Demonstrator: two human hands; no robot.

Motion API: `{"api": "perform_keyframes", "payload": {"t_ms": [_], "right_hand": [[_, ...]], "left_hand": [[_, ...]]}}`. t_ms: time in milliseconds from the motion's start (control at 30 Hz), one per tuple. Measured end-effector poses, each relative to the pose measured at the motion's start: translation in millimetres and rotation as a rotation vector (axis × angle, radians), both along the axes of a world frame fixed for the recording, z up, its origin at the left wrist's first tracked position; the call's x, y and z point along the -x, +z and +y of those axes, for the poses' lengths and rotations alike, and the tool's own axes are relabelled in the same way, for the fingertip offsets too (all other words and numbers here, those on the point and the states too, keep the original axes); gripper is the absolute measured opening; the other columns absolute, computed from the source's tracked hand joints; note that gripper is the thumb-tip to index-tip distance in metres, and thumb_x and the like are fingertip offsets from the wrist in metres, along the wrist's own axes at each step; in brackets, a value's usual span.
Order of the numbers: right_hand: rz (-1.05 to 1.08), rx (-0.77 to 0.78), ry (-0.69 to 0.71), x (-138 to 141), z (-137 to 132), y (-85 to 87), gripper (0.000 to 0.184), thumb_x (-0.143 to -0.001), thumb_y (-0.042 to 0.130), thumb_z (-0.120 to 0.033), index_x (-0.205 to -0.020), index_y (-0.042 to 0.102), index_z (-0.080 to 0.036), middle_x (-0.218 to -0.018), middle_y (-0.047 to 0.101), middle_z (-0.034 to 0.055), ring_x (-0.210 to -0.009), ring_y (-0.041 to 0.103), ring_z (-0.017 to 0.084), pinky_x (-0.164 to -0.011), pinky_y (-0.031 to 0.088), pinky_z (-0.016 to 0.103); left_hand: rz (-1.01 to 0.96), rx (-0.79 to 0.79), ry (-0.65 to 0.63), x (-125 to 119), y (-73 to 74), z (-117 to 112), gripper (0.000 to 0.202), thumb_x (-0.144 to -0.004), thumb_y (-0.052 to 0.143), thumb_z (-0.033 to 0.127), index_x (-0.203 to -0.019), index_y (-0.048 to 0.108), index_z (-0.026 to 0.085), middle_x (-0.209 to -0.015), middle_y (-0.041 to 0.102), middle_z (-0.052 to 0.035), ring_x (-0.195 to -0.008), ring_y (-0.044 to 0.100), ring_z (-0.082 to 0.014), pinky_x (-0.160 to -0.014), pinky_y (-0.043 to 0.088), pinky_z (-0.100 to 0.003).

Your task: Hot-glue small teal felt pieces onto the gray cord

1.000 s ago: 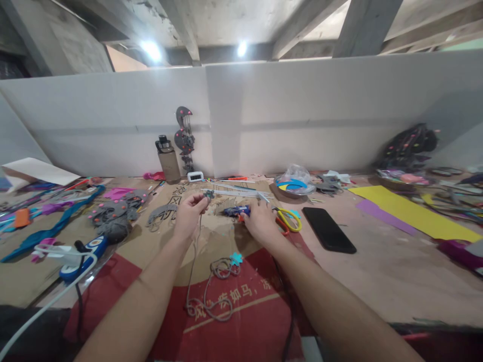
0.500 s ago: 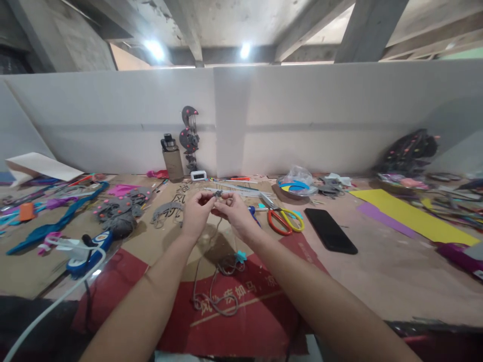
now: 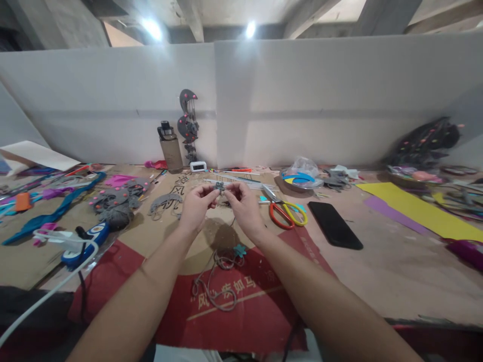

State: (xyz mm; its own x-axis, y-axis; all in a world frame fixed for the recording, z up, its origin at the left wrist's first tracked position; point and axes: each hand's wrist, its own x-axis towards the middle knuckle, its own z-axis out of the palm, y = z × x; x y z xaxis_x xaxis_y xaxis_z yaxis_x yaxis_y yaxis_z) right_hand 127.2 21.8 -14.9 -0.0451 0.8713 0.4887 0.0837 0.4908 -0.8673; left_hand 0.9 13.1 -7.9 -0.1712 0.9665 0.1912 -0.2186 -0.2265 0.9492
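My left hand (image 3: pixel 197 205) and my right hand (image 3: pixel 243 207) meet above the cardboard, both closed. Between their thumbs and fingertips they pinch a small dark grey-green piece (image 3: pixel 219 187); its outline looks flower-like, but it is too small to make out well. Below the hands, a loose grey cord (image 3: pixel 214 303) lies in loops on the red part of the cardboard (image 3: pixel 264 322). A turquoise flower-shaped piece (image 3: pixel 239 250) rests at the cord's upper end. Scissors (image 3: pixel 282 210) with one red and one yellow handle lie to the right of my right hand.
A black phone (image 3: pixel 335 225) lies right of the scissors. Behind stand a bottle (image 3: pixel 171 153), a small white clock-like device (image 3: pixel 198 166) and a bowl (image 3: pixel 302 182). Grey yarn (image 3: pixel 116 213) and a blue power strip (image 3: pixel 96 239) with a white cable are at left. Yellow paper (image 3: pixel 418 208) lies at right.
The view has tilted down slightly. The small piece now shows more clearly between my fingertips, and my right hand has shifted slightly right. Both hands keep their pinch.
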Motion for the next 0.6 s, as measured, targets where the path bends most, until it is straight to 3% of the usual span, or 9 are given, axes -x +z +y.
{"api": "perform_keyframes", "payload": {"t_ms": [233,600], "right_hand": [[-0.052,-0.04,-0.035,-2.8,-2.8,0.2,0.017,-0.079,0.053,-0.033,-0.081,0.059,-0.017,-0.079,0.06,0.0031,-0.073,0.052,0.015,-0.067,0.04,0.027],[-0.152,-0.057,-0.111,-4.6,-2.9,1.3,0.025,-0.086,0.046,-0.038,-0.078,0.057,-0.017,-0.076,0.058,0.0018,-0.069,0.049,0.013,-0.064,0.037,0.025]], "left_hand": [[0.041,-0.018,-0.009,-0.1,-2.6,-0.5,0.023,-0.063,0.073,0.027,-0.078,0.061,0.014,-0.061,0.055,0.003,-0.05,0.048,-0.006,-0.048,0.035,-0.02],[0.1,-0.032,-0.033,-0.2,-5.1,-1.4,0.022,-0.066,0.071,0.031,-0.078,0.061,0.015,-0.062,0.056,0.0025,-0.051,0.049,-0.0067,-0.048,0.037,-0.02]]}}
